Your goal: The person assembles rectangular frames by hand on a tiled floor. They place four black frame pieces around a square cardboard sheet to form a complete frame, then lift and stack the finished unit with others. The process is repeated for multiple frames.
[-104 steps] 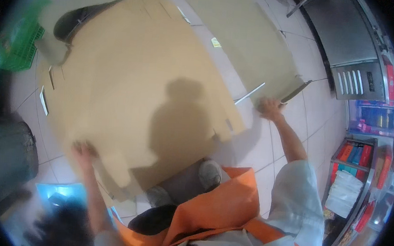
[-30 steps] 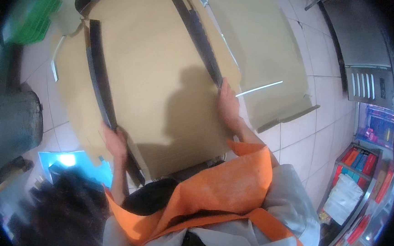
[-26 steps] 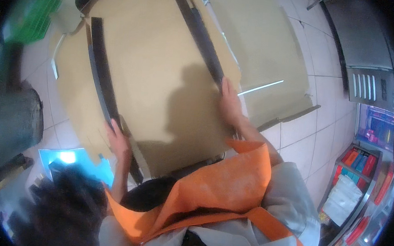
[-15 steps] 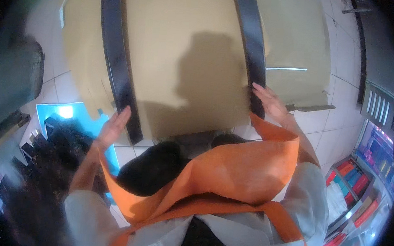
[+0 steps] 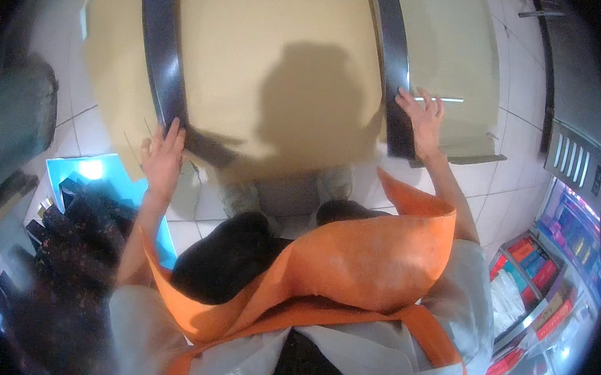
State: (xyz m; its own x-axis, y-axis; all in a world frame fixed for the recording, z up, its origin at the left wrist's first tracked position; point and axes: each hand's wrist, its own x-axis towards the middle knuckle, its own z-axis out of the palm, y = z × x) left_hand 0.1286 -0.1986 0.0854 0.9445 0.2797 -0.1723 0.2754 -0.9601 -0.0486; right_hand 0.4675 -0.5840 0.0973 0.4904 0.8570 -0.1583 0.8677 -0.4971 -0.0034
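Flattened cardboard box (image 5: 274, 67), dark flaps (image 5: 162, 52) lengthwise away.

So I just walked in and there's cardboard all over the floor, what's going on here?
A person in an orange vest is bent over a big flat cardboard sheet on the tiled floor. Two dark strips run across it. The left hand rests open at the end of the left strip, and the right hand is spread on the right strip. Neither hand has a grip on anything.
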